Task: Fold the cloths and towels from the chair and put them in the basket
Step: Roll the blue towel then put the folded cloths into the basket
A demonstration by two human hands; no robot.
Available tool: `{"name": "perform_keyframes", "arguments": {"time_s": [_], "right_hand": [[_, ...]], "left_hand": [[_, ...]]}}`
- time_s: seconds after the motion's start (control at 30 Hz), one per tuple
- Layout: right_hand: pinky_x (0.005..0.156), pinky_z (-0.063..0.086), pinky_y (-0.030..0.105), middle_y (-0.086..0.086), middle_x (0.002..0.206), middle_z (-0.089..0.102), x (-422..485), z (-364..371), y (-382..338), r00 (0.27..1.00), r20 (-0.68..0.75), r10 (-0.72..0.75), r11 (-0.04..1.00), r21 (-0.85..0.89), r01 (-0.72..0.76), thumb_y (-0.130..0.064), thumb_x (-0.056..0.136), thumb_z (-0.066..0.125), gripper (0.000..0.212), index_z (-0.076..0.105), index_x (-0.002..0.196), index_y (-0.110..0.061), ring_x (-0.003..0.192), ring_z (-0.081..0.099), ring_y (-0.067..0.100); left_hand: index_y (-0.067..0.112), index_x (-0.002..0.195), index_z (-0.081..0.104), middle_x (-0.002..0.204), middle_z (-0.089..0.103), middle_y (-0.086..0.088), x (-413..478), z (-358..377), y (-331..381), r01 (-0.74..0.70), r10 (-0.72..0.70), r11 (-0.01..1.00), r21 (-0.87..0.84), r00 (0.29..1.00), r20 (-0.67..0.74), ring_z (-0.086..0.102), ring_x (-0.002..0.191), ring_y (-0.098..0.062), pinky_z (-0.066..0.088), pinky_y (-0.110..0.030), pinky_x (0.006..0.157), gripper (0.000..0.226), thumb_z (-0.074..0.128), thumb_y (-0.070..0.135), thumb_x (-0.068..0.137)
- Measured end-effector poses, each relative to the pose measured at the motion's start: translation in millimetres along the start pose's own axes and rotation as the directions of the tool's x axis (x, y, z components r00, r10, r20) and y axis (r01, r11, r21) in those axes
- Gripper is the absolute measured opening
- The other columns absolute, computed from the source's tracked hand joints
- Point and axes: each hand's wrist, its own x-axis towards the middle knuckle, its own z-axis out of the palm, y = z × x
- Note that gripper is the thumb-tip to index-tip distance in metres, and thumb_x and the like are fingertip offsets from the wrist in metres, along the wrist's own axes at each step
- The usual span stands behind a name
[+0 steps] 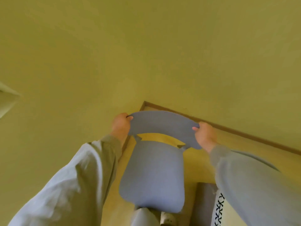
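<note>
Chair backrest (162, 123) held at both ends | left hand (121, 126) grips left end | right hand (205, 136) grips right end

open: over seat (151, 176), gap under backrest (162, 123) | blocked: wall (146, 62) just behind backrest

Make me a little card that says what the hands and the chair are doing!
left hand: grips the backrest at its left end
right hand: grips the backrest at its right end
chair: blue-grey, close to a yellow wall
grey thing with patterned strip: lower right, unclear what it is
</note>
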Motion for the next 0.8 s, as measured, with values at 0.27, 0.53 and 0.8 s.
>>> {"name": "perform_keyframes", "arguments": {"time_s": [0.27, 0.53, 0.8], "right_hand": [[0.081, 0.043, 0.04, 0.025, 0.109, 0.061, 116.3, -9.6, -62.6, 0.995, -0.056, 0.087, 0.996, 0.018, -0.086, -0.024, 0.098, 0.048, 0.028, 0.055, 0.105, 0.002, 0.105, 0.056, 0.041], [0.069, 0.039, 0.037, 0.02, 0.102, 0.061, 224.6, -21.3, -110.7, 0.976, -0.084, 0.202, 0.978, 0.061, -0.198, -0.026, 0.098, 0.047, 0.025, 0.054, 0.101, -0.003, 0.095, 0.056, 0.04], [0.07, 0.041, 0.038, 0.019, 0.105, 0.061, 282.1, -26.0, -123.2, 0.965, -0.08, 0.249, 0.965, -0.061, -0.254, -0.027, 0.099, 0.044, 0.028, 0.054, 0.109, -0.004, 0.098, 0.057, 0.04]], "left_hand": [[0.005, 0.077, 0.053, 0.088, 0.057, -0.021, 160.3, -19.7, 44.9, -0.103, 0.103, 0.994, 0.029, 0.995, 0.007, 0.052, 0.082, -0.033, 0.027, -0.033, 0.064, 0.027, 0.052, 0.024, 0.097], [0.0, 0.088, 0.063, 0.098, 0.063, -0.019, 283.6, -33.5, 93.9, -0.109, 0.104, 0.992, 0.067, 0.992, 0.066, 0.056, 0.091, -0.035, 0.034, -0.034, 0.069, 0.03, 0.051, 0.026, 0.097], [0.008, 0.076, 0.053, 0.084, 0.055, -0.011, 340.1, -21.0, 117.8, -0.148, 0.139, 0.98, 0.133, 0.988, 0.072, 0.052, 0.082, -0.032, 0.028, -0.032, 0.064, 0.031, 0.048, 0.028, 0.098]]}}
